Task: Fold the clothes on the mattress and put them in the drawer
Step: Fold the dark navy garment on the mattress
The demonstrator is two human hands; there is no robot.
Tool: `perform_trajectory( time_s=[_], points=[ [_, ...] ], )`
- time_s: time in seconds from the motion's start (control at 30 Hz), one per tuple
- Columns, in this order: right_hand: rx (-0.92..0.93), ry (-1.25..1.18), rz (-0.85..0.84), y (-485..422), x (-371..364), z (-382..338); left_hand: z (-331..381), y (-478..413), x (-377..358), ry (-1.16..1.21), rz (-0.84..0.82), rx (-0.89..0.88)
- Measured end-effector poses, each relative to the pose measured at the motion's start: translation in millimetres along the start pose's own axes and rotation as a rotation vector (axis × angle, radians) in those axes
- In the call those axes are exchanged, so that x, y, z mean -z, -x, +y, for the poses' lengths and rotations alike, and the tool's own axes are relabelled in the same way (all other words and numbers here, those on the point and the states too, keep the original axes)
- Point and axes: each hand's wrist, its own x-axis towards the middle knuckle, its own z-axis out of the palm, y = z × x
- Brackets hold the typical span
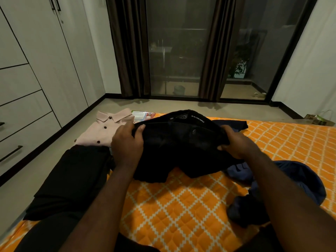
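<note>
On the orange diamond-quilted mattress (181,206), a crumpled navy blue garment (300,180) lies near its right side, and a folded black garment (72,179) lies on its left edge. Over the mattress's middle, the left hand (127,142) and right hand (236,142) each grip, fingers curled, the waistband of black denim trousers (181,146). A folded pink buttoned shirt (107,130) sits at its far left corner. White wardrobe drawers (23,106) stand off its left side.

Black trousers (181,144) held up bunched at the waistband (label showing) above mid-mattress. Orange quilted mattress (181,206). Folded pink shirt (107,130) at far left corner, folded black garment (72,179) near left edge, crumpled navy garment (294,179) at right. Closed drawers (23,142) at left.
</note>
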Motion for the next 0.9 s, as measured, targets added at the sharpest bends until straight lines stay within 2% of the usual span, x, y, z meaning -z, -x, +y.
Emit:
perform_trajectory(
  time_s=[0.1,0.2,0.3,0.4,0.53,0.67,0.9],
  points=[
    [0.097,-0.157,0.181,6,8,13,-11,-10,6,0.013,0.058,0.124],
    [0.233,-0.192,0.336,8,15,11,-16,-16,4,0.157,0.076,0.263],
    [0.257,-0.215,0.314,5,22,8,-19,-20,4,0.270,0.087,0.376],
    [0.151,-0.190,0.257,3,24,9,-15,-20,4,0.302,0.076,0.416],
    [-0.014,-0.151,0.200,2,26,-2,-3,-12,-2,0.317,0.085,0.343],
    [-0.173,-0.174,0.217,2,21,-28,11,-1,-10,0.195,0.119,0.182],
    [-0.194,-0.366,0.244,7,16,-73,47,21,-16,0.187,0.122,-0.051]
  ],
)
